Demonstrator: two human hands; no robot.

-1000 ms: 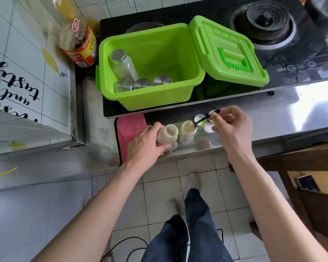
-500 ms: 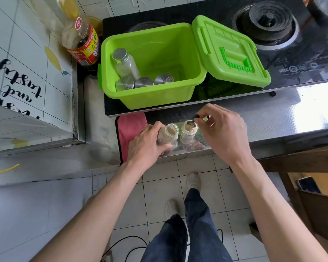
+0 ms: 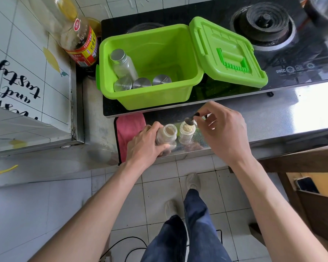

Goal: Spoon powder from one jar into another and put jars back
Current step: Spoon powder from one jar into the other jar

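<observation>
On the desk before the green bin, the left hand clasps one jar while the right hand, fingers pinching the spoon, has lifted it just above the fuller jar, so another scoop looks underway.

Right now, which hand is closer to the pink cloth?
Left. The left hand sits right beside the pink cloth, holding a jar. The right hand is farther right, holding the spoon.

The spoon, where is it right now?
In the head view, the spoon is pinched in the right hand, its bowl just above the mouth of the right-side open jar, in front of the green box.
</observation>
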